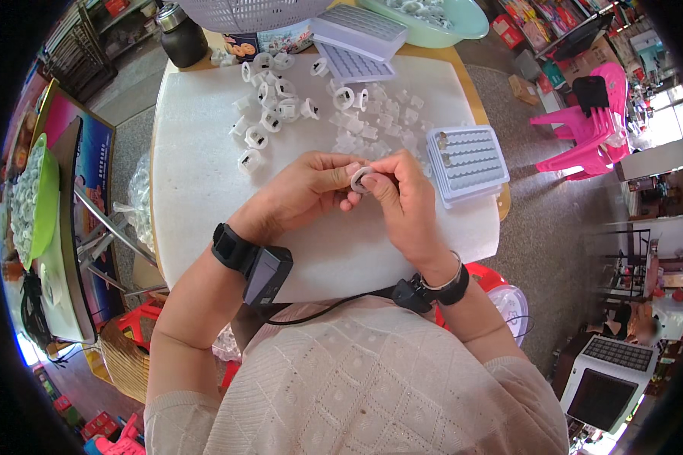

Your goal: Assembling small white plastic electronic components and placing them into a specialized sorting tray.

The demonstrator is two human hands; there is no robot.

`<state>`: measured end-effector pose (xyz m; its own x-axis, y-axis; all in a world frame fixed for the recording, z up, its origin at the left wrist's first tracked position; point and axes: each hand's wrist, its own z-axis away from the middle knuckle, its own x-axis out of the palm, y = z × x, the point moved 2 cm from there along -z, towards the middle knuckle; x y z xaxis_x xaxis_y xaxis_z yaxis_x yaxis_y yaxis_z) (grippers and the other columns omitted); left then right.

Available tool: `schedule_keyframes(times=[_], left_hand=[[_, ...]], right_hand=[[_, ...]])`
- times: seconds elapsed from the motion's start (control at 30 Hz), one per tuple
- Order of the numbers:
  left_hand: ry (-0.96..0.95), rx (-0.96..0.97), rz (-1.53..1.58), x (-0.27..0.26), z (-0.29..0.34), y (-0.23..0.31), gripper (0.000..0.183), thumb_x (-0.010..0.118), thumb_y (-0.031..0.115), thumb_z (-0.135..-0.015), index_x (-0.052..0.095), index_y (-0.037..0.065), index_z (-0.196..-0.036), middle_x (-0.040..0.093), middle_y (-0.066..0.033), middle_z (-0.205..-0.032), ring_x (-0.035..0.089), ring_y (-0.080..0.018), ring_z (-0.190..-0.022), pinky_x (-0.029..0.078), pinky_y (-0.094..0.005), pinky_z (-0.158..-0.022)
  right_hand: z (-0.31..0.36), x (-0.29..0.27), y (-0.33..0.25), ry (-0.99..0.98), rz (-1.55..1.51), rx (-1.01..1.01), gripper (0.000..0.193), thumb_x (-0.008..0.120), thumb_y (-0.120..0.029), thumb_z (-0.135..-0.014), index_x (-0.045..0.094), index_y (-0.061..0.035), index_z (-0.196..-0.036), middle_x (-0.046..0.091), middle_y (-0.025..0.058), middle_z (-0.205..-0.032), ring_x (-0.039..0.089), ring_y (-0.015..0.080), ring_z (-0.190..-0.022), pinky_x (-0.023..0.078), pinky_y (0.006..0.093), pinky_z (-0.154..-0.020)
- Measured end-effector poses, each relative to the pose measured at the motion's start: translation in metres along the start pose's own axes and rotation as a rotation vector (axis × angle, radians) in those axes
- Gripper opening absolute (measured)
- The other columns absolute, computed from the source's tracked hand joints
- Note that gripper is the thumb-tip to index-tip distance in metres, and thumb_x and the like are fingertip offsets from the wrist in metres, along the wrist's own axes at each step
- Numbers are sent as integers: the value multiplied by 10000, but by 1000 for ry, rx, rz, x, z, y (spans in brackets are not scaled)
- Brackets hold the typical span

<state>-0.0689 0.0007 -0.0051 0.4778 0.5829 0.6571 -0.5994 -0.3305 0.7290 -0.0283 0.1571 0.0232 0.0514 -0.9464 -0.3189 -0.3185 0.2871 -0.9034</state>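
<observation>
Over the middle of the white-covered table, my left hand and my right hand meet at a small round white plastic part with a dark slot. Fingers of both hands are closed on its rim. Beyond my left hand lie several similar round white parts with black slots. Small translucent plastic pieces are heaped just past my fingertips. To the right of my right hand sits a stack of pale ribbed trays, with a couple of small pieces on the top one's left edge.
At the table's far side stand a dark bottle, a lilac basket, more pale trays and a pale green basin of parts. A bright green bowl is at far left. Pink plastic chairs stand right.
</observation>
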Motion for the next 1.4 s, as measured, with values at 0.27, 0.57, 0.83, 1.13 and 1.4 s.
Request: schedule_keyframes(times=[0.27, 0.57, 0.83, 1.13, 1.4], left_hand=[[25, -24, -20, 6, 0, 2, 336, 536, 210, -943, 561, -31, -1176, 587, -3, -856, 542, -86, -722, 460, -236, -650], [-5, -9, 93, -1, -2, -1, 246, 515, 175, -954, 573, -24, -1089, 615, -32, -867, 599, -93, -742, 510, -226, -681], [18, -12, 69, 4, 0, 1, 254, 506, 162, -957, 562, -37, -1103, 621, -52, -884, 608, -104, -739, 518, -233, -694], [62, -15, 45, 4, 0, 3, 308, 524, 194, -948, 538, -25, -1164, 611, -45, -883, 595, -102, -712, 510, -239, -650], [39, -4, 75, 6, -1, 1, 259, 495, 171, -963, 554, -35, -1110, 630, -61, -914, 622, -107, -731, 532, -237, -686]], right_hand=[[1, -5, 5, 23, 40, -10, 117, 557, -119, -925, 532, -5, -933, 605, 79, -803, 610, 150, -722, 474, 265, -678], [-5, -5, 3, -31, -461, 291, 140, 565, -136, -927, 531, -4, -960, 627, 64, -831, 601, 109, -734, 487, 256, -703], [-2, 0, -1, 30, -207, 172, 148, 558, -126, -928, 511, 11, -961, 606, 61, -842, 591, 104, -695, 490, 250, -666], [-6, -14, 4, -60, -324, 336, 180, 554, -148, -923, 569, -13, -1042, 570, 8, -882, 520, 97, -792, 437, 236, -751], [-1, -10, -11, 84, 254, -162, 262, 590, -56, -830, 568, 2, -1084, 592, 125, -976, 579, 251, -796, 478, 335, -712]])
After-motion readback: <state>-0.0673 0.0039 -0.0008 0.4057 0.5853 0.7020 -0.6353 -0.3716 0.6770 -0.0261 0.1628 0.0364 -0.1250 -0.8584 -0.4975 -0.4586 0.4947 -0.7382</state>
